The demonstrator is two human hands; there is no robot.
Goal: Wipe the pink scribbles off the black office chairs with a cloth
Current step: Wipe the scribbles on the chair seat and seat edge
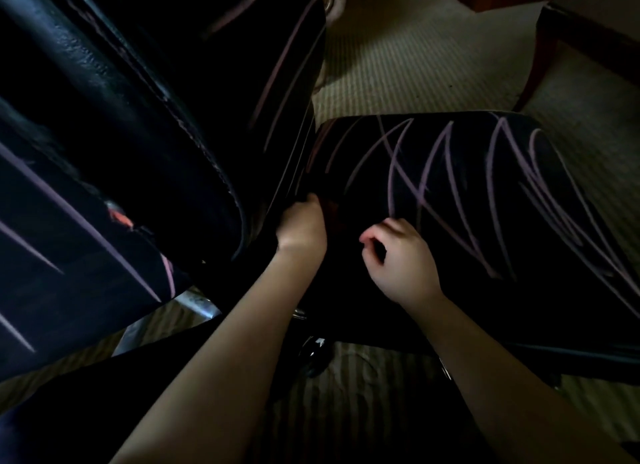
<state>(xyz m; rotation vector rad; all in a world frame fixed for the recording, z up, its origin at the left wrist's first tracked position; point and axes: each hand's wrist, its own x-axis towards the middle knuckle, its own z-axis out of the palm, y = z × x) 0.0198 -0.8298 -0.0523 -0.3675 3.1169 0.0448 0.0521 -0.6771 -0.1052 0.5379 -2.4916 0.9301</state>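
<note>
A black chair seat covered in pink scribbles lies in front of me on the right. Its backrest rises at the left with a few pink lines. My left hand reaches into the crease where seat meets backrest, its fingers curled round a dark reddish cloth that is barely visible in the gloom. My right hand rests on the seat's near part, fingers curled with thumb close to forefinger. It is too dark to tell whether it holds anything.
A second black chair with pink lines fills the left side. Its chrome base shows below. Striped carpet lies beyond, with a dark wooden table at the far right. A caster sits under the seat.
</note>
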